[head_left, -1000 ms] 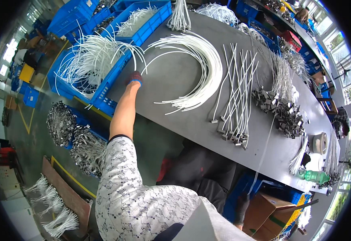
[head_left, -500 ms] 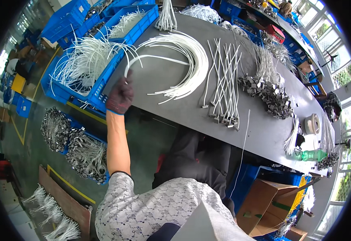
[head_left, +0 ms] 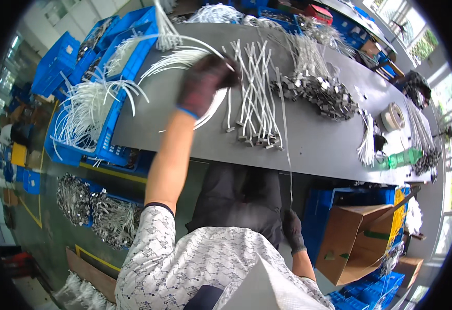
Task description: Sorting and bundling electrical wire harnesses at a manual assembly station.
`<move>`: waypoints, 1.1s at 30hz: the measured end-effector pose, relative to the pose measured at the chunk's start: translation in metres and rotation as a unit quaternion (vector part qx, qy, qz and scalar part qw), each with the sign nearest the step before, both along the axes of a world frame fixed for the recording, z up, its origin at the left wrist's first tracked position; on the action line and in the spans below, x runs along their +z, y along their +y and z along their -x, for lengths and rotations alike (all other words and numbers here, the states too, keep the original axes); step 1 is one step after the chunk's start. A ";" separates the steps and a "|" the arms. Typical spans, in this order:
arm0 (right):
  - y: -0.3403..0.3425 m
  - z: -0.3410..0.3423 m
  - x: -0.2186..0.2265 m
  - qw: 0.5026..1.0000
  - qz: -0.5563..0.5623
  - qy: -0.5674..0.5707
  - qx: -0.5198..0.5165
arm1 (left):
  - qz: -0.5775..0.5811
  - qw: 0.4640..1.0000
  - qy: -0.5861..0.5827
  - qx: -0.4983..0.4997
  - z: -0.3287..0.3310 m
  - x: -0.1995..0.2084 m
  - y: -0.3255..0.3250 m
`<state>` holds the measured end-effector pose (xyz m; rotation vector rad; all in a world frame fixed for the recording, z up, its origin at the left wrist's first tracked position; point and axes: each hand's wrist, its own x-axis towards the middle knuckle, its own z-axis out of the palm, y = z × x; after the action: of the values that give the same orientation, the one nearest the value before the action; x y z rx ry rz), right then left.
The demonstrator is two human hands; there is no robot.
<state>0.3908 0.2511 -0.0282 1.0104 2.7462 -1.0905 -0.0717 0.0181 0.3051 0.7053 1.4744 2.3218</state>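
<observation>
My left hand, in a dark red-and-black glove, is raised over the grey table with its fingers closed on a white plastic tube. The tube arcs back leftward from the hand. Beneath the hand lies a curved bundle of white tubes, partly hidden by it. My right hand, gloved too, is low beside my right thigh. Its fingers are closed on a thin pale wire that runs up over the table edge. Right of my left hand lie crossed white cable strips with small metal ends.
A blue crate full of white tubes borders the table's left side. A heap of metal-ended strips, a wire spool and a green bottle are on the right. Below stands an open cardboard box; more bundles lie at floor level left.
My left hand has swung right from the crate's edge across the table, carrying the white tube. My right hand has come into view at the lower end of the wire. The view has shifted.
</observation>
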 end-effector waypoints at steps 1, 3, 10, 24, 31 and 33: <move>-0.002 0.009 0.003 0.998 -0.031 0.029 0.047 | 0.024 0.998 -0.055 0.004 -0.005 -0.033 0.032; -0.002 0.010 0.007 0.993 -0.063 0.053 0.088 | 0.034 0.990 -0.135 0.003 -0.020 -0.111 0.098; 0.019 -0.056 -0.011 0.988 -0.087 -0.119 0.055 | -0.087 0.959 -0.244 0.113 -0.060 -0.170 0.197; 0.026 -0.080 -0.022 0.991 -0.049 -0.128 0.006 | 0.303 0.927 -0.013 -0.219 -0.151 -0.253 0.181; 0.045 -0.067 -0.016 0.993 0.071 -0.057 0.080 | 0.221 0.948 -0.127 -0.190 -0.174 -0.249 0.183; 0.027 0.025 0.074 0.957 0.278 0.075 -0.032 | 0.207 0.960 -0.109 -0.156 -0.167 -0.214 0.170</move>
<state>0.3660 0.2785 0.0461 0.9565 2.2774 -1.8706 0.0949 0.1885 0.0908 0.5020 1.5462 1.7200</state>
